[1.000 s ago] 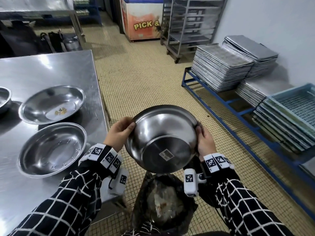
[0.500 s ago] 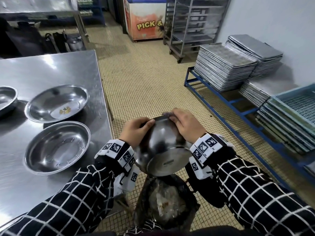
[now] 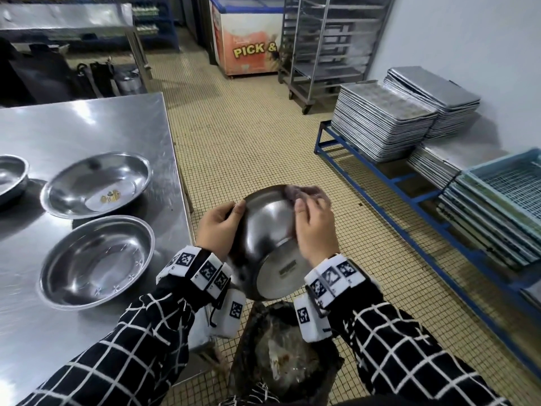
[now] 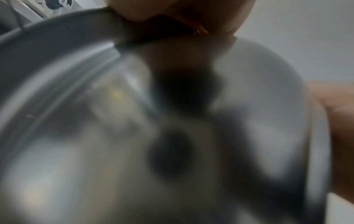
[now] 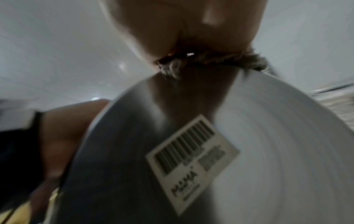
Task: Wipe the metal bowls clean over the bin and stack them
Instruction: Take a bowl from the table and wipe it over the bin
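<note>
Bowl (image 3: 270, 241) over bin (image 3: 281, 361), tipped, base toward me, mouth away | my left hand (image 3: 218, 227) grips rim | my right hand (image 3: 314, 230) presses cloth (image 3: 301, 191) on far rim

A commercial kitchen's wash-up area: a large stainless steel desk (image 3: 87, 124) carried wide metal bowls (image 3: 96, 260), while stacks of metal baking trays (image 3: 380, 127) sat on a low blue steel rack (image 3: 389, 183) along the white wall, next to piled blue plastic crates (image 3: 509, 183). A tall wheeled tray trolley (image 3: 328, 45) stood at the back beside a chest freezer (image 3: 248, 45) lettered "PICK &". Small beige mosaic tiles covered the floor (image 3: 248, 148), and a lined bin (image 3: 281, 356) holding scraps stood at the desk's edge.
</note>
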Demonstrator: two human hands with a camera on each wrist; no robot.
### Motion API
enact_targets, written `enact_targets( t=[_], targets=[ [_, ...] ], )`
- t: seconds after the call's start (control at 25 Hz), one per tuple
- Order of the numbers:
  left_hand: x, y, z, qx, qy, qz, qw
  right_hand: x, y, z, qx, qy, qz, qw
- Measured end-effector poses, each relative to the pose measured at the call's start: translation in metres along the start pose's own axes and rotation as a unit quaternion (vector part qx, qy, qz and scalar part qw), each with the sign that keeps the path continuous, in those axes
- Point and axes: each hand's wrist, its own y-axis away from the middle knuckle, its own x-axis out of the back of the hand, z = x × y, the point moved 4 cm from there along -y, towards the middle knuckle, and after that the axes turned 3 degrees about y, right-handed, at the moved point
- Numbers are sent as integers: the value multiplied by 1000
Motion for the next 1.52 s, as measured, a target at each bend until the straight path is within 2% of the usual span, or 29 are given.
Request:
enact_targets(
  t=[0.08,0.12,0.16,0.24,0.32,0.4,0.44,0.52,0.6,0.64,0.72,0.76,0.8,0.88,0.96,1.08,1.16,1.24,1.32,1.44,1.48,1.52],
  targets=[
    [1,0,2,5,5,-5,1000,5,-11,18,-118,-95,-40,988],
    [1,1,3,2,-12,-12,1000,5,-9,20,-132,-102,-53,985],
    [0,0,5,1,-30,-16,999,4,-4,15,-105,-90,-51,989],
    [-3,0,10,7,-61,-5,998,-3,16,-9,7,-34,-28,999],
    [-5,-1,16,-9,-83,13,996,-12,38,-27,91,27,11,995],
    [-9,1,23,-34,-72,11,997,-15,51,-35,114,58,63,990],
    [-10,3,26,-38,-61,7,997,-12,52,-33,108,35,82,990],
    [-8,6,29,-40,-36,4,999,-3,43,-20,50,-81,118,988],
    [-3,6,28,-35,1,18,999,-4,19,19,-80,-181,110,974],
    [0,5,26,-27,27,21,999,-6,10,41,-168,-253,89,949],
    [6,4,19,-10,72,16,997,-17,6,76,-337,-421,19,842],
    [8,4,15,-3,86,15,996,-22,9,84,-373,-456,-7,808],
    [10,4,8,6,101,17,995,-27,11,92,-382,-467,-23,797],
    [14,4,-5,29,119,23,992,-32,9,105,-341,-399,-33,850],
    [19,1,-16,37,84,4,996,-22,5,106,-280,-326,-16,903],
    [17,-5,-19,7,-65,-93,994,12,-5,78,-181,-184,-12,966],
    [4,-3,-7,-6,-88,-158,984,25,-13,53,-92,-86,-23,992],
    [-10,-1,8,-8,-102,-190,977,27,-22,28,18,11,-24,999],
    [-15,-3,15,-10,-114,-166,979,28,-31,9,97,47,0,994],
    [-11,-9,18,-19,-134,-89,987,39,-21,-18,154,-15,125,980],
    [-11,-10,18,-28,-148,-72,986,37,-12,-26,163,-17,139,977],
    [-13,-10,18,-38,-160,-61,985,27,0,-35,167,5,117,979]
  ],
)
